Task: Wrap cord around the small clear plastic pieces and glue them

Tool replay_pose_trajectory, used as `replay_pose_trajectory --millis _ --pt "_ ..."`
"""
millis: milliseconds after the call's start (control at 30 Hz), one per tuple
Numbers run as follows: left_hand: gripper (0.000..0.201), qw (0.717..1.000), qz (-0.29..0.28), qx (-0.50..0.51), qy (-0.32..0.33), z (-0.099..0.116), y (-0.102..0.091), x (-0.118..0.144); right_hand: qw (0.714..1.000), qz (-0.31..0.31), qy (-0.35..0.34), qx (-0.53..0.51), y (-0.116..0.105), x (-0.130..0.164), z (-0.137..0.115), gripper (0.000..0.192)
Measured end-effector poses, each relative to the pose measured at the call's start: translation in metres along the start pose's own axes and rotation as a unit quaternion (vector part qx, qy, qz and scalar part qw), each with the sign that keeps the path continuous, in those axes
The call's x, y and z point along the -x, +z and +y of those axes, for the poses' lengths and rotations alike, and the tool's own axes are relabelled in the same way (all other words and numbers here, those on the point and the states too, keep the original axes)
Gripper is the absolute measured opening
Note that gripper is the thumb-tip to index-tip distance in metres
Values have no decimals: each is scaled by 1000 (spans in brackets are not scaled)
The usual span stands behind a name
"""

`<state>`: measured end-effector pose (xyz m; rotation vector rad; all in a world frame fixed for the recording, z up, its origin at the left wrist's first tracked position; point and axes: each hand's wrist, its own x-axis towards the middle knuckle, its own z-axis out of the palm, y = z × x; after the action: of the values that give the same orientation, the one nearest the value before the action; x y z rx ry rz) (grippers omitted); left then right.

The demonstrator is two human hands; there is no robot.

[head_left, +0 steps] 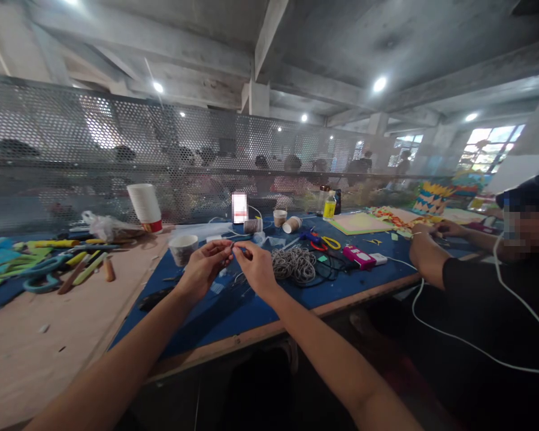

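My left hand (203, 267) and my right hand (257, 267) meet above the blue table mat (233, 326), fingertips nearly touching. Each has thumb and forefinger pinched around something tiny and dark, too small to name. Just right of my right hand lies a tangled heap of grey cord (294, 265). A paper cup (184, 248) stands behind my left hand, and a dark object like a computer mouse (156, 299) rests below it. Small bluish scraps lie under the hands.
A lit phone (239, 208) stands against the perforated screen (197, 155). Scissors (42, 272), handled tools and stacked cups (144, 207) occupy the left. Glue gun (309, 235), yellow bottle (329, 205) and magenta box (358, 257) sit rightward. A co-worker's arm (431, 258) reaches in; a white cable (458, 347) hangs there.
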<state>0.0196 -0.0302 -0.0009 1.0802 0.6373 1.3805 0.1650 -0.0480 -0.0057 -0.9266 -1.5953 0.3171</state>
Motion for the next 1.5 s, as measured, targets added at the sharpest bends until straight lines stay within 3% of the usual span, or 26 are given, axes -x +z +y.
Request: replay_pose_trajectory --millis 200,367,667,767,1133,1267,1500 --pt "34 996 3 -71 56 0 11 8 1000 14 5 3 1 -1 4 26" --pt "33 992 4 -115 56 1 16 12 1000 23 13 -6 -3 -3 1 25" --pt "22 984 -112 -75 -112 8 3 7 993 45 57 -98 -11 -10 2 29" --pt "19 982 -121 -60 -135 7 0 5 989 34 66 -126 -11 -12 6 29" --pt "24 986 -35 -163 -20 5 7 10 989 21 66 -129 -12 -9 0 30" --pt "28 983 -29 -179 14 7 12 12 985 14 84 -151 -12 -11 1 30" --pt "30 984 -106 -106 -93 9 9 10 967 20 130 -217 -13 -14 0 29"
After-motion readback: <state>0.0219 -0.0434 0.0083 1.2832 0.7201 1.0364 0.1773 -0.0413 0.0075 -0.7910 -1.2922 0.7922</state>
